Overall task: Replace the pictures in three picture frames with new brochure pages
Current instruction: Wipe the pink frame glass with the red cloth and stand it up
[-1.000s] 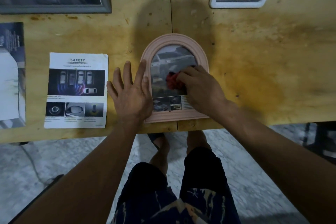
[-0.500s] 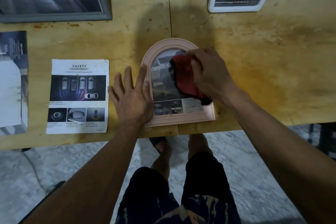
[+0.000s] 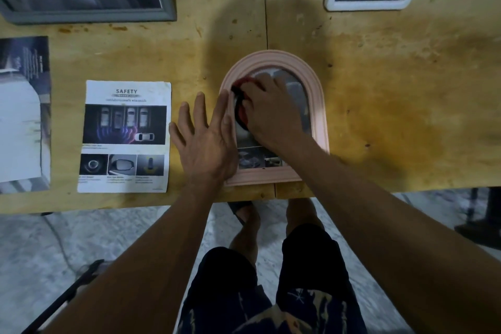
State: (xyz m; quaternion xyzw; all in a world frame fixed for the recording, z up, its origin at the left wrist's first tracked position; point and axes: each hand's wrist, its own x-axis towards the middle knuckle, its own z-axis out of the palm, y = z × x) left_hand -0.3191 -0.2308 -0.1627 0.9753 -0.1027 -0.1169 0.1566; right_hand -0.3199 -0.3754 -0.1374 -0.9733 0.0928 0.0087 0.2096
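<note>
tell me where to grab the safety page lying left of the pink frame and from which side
The SAFETY page lies flat on the table, so nothing can be gripped from above. Its right edge is nearest the left hand and looks free, as far as the view shows. Probably come in low from that side, slide fingertips under the right edge or near-right corner, then pinch.

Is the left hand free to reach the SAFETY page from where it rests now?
Probably yes. The left hand lies flat and holds nothing, half on the pink arched frame, and the SAFETY page lies just beside it on bare table, nothing between. Lifting it leaves the frame unsteadied.
</note>
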